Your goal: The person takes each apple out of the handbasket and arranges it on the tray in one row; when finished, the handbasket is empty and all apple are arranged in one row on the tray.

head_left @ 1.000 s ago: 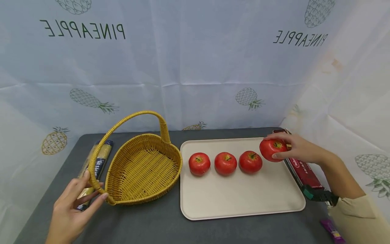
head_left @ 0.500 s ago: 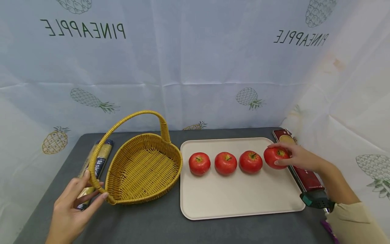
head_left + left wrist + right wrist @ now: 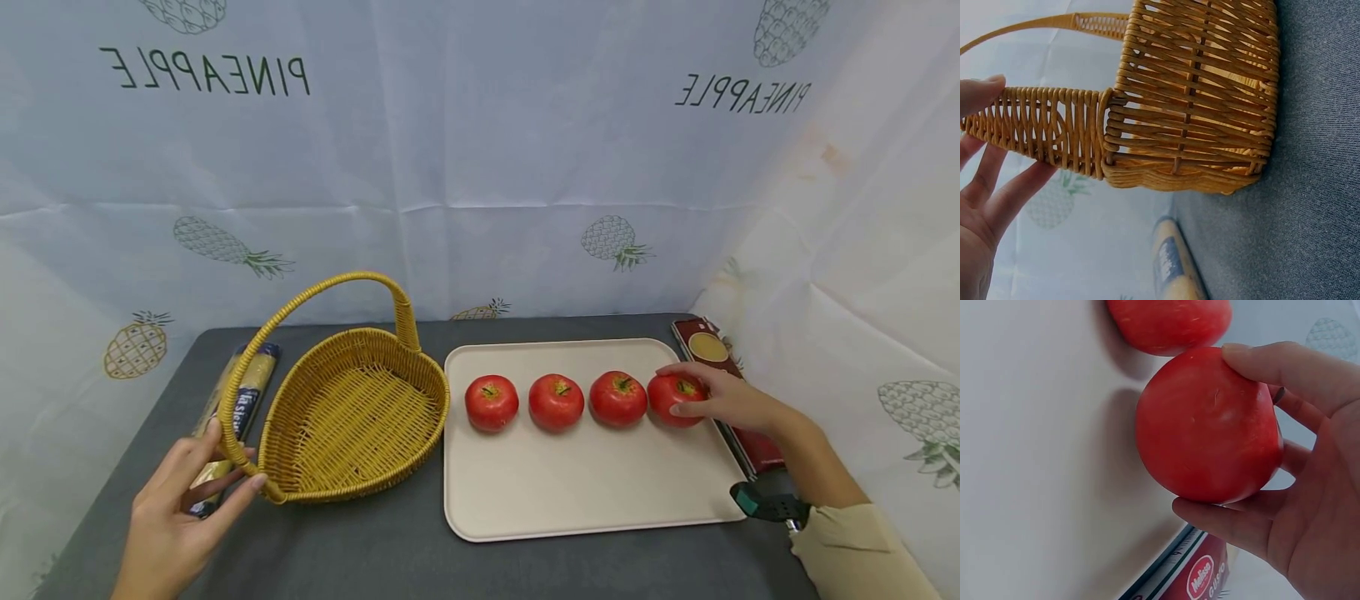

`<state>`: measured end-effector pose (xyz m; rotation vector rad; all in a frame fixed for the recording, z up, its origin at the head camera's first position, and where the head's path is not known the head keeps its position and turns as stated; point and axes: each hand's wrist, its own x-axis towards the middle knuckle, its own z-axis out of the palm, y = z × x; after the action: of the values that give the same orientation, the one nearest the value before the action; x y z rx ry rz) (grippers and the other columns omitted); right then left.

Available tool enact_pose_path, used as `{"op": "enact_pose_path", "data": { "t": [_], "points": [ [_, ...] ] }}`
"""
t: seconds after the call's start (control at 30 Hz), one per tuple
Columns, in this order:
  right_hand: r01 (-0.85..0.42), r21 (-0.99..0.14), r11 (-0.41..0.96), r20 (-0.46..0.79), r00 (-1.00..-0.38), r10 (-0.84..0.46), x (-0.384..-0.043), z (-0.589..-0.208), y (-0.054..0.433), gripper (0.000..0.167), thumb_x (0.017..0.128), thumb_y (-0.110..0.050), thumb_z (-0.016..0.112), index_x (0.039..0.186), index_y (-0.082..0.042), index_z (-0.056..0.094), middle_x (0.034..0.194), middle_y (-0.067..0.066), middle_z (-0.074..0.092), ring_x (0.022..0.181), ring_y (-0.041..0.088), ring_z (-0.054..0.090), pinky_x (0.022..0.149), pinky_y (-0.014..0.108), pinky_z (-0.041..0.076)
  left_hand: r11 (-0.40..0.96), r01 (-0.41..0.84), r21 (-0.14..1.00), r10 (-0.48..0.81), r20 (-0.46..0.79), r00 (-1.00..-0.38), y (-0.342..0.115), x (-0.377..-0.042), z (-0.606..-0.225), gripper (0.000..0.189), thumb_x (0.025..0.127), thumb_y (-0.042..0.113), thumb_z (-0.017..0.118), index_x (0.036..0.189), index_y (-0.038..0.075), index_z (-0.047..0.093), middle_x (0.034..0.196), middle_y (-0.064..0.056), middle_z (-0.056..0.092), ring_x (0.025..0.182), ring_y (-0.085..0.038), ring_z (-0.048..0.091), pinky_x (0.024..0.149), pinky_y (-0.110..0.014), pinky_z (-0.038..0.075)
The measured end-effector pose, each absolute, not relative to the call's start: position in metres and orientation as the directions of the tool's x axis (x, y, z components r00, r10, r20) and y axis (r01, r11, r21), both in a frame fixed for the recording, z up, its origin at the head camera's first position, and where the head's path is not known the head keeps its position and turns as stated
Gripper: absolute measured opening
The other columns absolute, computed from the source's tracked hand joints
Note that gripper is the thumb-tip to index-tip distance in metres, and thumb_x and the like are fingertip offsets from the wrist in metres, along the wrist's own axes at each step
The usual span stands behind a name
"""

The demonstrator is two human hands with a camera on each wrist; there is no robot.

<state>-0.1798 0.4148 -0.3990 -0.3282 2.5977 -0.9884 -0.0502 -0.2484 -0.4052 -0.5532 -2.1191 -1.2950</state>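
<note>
My left hand holds a yellow wicker basket by the near base of its arched handle, thumb on one side and fingers on the other. The basket stands on the dark table, with nothing in it. At the right, my right hand grips a red apple between thumb and fingers. This apple is at the beige tray's right end, at or just above its surface; I cannot tell which. Left of it, three more red apples sit in a row: the nearest one, a middle one and a far-left one.
A pasta packet lies left of the basket, partly behind the handle and left hand. Along the tray's right edge lies a dark red package, partly under the right forearm. A pineapple-print cloth hangs behind the table.
My right hand has lowered its apple slightly toward the viewer, down to the tray's right end beside the row. The left hand and basket have stayed put.
</note>
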Motion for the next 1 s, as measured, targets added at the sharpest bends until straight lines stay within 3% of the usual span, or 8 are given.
{"op": "enact_pose_path", "data": {
  "t": [0.13, 0.37, 0.73, 1.0],
  "points": [
    [-0.103, -0.666, 0.739, -0.222, -0.918, -0.328, -0.1805, -0.4025, 0.4154, 0.064, 0.091, -0.026, 0.077, 0.146, -0.009, 0.049, 0.142, 0.024, 0.05, 0.124, 0.039, 0.051, 0.08, 0.026, 0.063, 0.425, 0.631, 0.649, 0.052, 0.678, -0.733, -0.2486, -0.0507, -0.4065, 0.082, 0.09, 0.03, 0.074, 0.152, -0.009, 0.037, 0.118, 0.006, 0.058, 0.109, 0.003, 0.065, 0.086, -0.007, 0.06],
    [-0.094, -0.656, 0.749, -0.227, -0.922, -0.314, -0.1789, -0.4052, 0.4157, 0.067, 0.09, -0.026, 0.078, 0.147, -0.007, 0.048, 0.143, 0.028, 0.048, 0.125, 0.043, 0.049, 0.083, 0.04, 0.067, 0.432, 0.627, 0.648, 0.05, 0.677, -0.735, -0.2472, -0.0507, -0.4055, 0.083, 0.09, 0.033, 0.072, 0.153, -0.007, 0.037, 0.116, 0.007, 0.057, 0.11, 0.002, 0.063, 0.086, -0.007, 0.06],
    [-0.119, -0.666, 0.736, -0.202, -0.922, -0.332, -0.178, -0.4078, 0.4176, 0.067, 0.09, -0.025, 0.078, 0.147, -0.005, 0.048, 0.14, 0.027, 0.05, 0.126, 0.043, 0.048, 0.079, 0.021, 0.061, 0.431, 0.614, 0.661, 0.048, 0.663, -0.747, -0.2472, -0.0492, -0.4053, 0.081, 0.09, 0.029, 0.073, 0.154, -0.006, 0.036, 0.114, 0.006, 0.056, 0.108, 0.002, 0.064, 0.087, -0.008, 0.06],
    [-0.14, -0.663, 0.735, -0.18, -0.924, -0.338, -0.1781, -0.4085, 0.4177, 0.066, 0.09, -0.024, 0.077, 0.147, -0.006, 0.049, 0.143, 0.027, 0.047, 0.128, 0.044, 0.045, 0.077, 0.018, 0.06, 0.43, 0.614, 0.662, 0.042, 0.665, -0.746, -0.2464, -0.0494, -0.4047, 0.082, 0.089, 0.031, 0.073, 0.153, -0.006, 0.037, 0.114, 0.006, 0.056, 0.108, 0.001, 0.063, 0.086, -0.008, 0.06]
  ]
}}
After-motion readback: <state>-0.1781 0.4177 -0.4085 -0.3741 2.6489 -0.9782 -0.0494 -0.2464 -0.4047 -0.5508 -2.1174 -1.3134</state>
